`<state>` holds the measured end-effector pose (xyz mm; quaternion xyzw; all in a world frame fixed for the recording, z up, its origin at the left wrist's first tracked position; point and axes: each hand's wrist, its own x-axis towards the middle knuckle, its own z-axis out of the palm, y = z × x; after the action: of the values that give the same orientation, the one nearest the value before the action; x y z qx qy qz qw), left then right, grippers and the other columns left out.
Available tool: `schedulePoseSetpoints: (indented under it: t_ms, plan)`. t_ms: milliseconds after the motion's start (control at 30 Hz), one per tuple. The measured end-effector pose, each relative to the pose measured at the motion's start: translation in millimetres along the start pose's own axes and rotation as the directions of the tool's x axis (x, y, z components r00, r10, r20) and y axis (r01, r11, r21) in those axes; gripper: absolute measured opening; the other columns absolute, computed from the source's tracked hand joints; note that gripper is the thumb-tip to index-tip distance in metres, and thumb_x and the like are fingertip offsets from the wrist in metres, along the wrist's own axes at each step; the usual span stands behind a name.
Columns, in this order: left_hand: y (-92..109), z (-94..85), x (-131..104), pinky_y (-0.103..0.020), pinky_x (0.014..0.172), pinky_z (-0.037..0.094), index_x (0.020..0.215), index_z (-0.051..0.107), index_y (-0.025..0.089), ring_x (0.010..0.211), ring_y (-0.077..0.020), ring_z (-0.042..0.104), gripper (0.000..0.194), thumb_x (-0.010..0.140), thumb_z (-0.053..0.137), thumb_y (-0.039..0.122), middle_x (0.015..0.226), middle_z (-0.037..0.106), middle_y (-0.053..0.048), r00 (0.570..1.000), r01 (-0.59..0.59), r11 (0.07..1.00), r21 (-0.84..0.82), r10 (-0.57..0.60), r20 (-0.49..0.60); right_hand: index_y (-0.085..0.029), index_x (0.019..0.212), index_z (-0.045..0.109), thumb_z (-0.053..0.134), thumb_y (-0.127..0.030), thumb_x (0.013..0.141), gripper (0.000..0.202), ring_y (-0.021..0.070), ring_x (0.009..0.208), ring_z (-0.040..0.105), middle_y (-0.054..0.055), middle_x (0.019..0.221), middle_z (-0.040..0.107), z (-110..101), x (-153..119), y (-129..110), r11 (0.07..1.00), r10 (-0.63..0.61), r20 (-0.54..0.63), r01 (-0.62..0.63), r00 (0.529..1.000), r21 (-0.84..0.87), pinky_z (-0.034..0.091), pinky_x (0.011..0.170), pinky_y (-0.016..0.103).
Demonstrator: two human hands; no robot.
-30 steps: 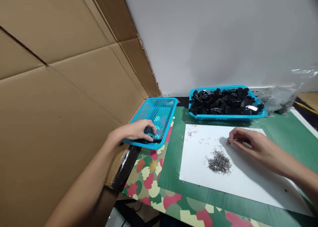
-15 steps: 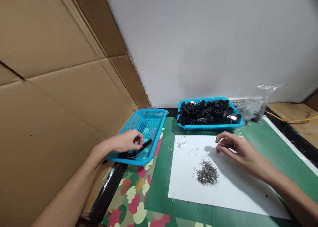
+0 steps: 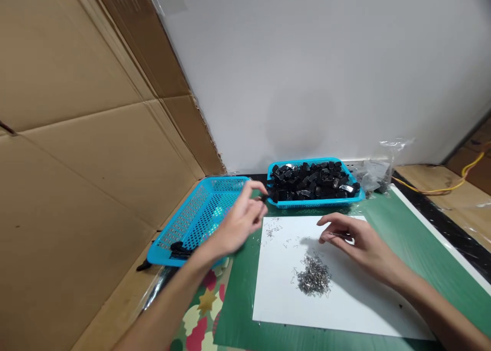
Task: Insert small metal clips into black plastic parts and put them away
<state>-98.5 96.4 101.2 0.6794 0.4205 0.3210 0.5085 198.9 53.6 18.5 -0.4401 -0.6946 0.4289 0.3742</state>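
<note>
My left hand (image 3: 241,220) reaches across to the near left corner of the right-hand blue basket (image 3: 314,205), its index finger stretched toward the heaped black plastic pieces (image 3: 312,182). Its other fingers are loosely bent, and no held thing shows in it. Over the white sheet (image 3: 280,300), my right hand (image 3: 351,238) hovers with curled fingers around something thin that I cannot make out. Below and left of it lies a pile of small metal wire clips (image 3: 314,277). Several black pieces (image 3: 182,251) lie at the near end of the left-hand blue basket (image 3: 164,259).
Loose clips (image 3: 272,231) are scattered on the sheet's far left. Behind the baskets rises a white wall (image 3: 307,74), and cardboard (image 3: 84,177) stands along the left. Clear plastic bags (image 3: 378,172) sit beside the right basket. A yellow cable (image 3: 433,191) runs at the far right.
My left hand has left the left basket and the black piece there, and moved right to the other basket. My right hand stays over the sheet. The view has shifted slightly.
</note>
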Motion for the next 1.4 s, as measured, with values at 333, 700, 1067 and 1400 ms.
schedulePoseSetpoints:
  t_ms: [333, 700, 1067, 1400]
  plan:
    - [-33.8, 73.5, -19.4, -0.027, 0.074, 0.035, 0.099, 0.065, 0.019, 0.083, -0.0143, 0.046, 0.03, 0.105, 0.06, 0.048, 0.09, 0.053, 0.001, 0.992, -0.037, 0.99, 0.134, 0.02, 0.123, -0.024, 0.097, 0.061, 0.063, -0.029, 0.102, 0.008, 0.0151, 0.077, 0.068, -0.001, 0.084, 0.073, 25.4, -11.2, -20.8, 0.996, -0.069, 0.084, 0.063, 0.994, 0.069, 0.047, 0.067, 0.026]
    - [-47.0, 80.9, -30.1, -0.026, 0.068, 0.036, 0.112, 0.074, 0.023, 0.074, -0.0117, 0.047, 0.021, 0.104, 0.065, 0.04, 0.092, 0.055, 0.001, 0.988, -0.128, 0.99, 0.065, 0.122, 0.097, -0.025, 0.095, 0.049, 0.076, -0.028, 0.096, 0.027, 0.0165, 0.084, 0.076, -0.001, 0.083, 0.077, 30.9, -11.3, -19.9, 0.906, 0.096, 0.035, -0.102, 0.995, 0.412, 0.054, 0.076, 0.025]
    - [-57.6, 84.3, -28.5, -0.023, 0.062, 0.034, 0.097, 0.079, 0.02, 0.066, -0.0093, 0.046, 0.015, 0.096, 0.079, 0.035, 0.075, 0.049, 0.004, 0.948, -0.313, 0.945, 0.09, 0.316, -0.019, -0.025, 0.096, 0.048, 0.086, -0.035, 0.089, 0.04, 0.0149, 0.071, 0.072, 0.001, 0.079, 0.08, 33.4, -10.5, -19.4, 0.85, 0.152, 0.074, -0.169, 0.986, 0.498, 0.05, 0.066, 0.024]
    - [-52.3, 89.9, -29.9, -0.026, 0.066, 0.037, 0.087, 0.074, 0.018, 0.073, -0.0138, 0.052, 0.022, 0.098, 0.075, 0.036, 0.08, 0.061, -0.001, 0.981, -0.177, 0.983, 0.049, 0.18, -0.066, -0.024, 0.114, 0.064, 0.075, -0.04, 0.098, 0.026, 0.0182, 0.085, 0.072, 0.003, 0.092, 0.076, 33.8, -14.2, -23.2, 0.905, 0.123, 0.063, -0.138, 0.99, 0.402, 0.056, 0.077, 0.029]
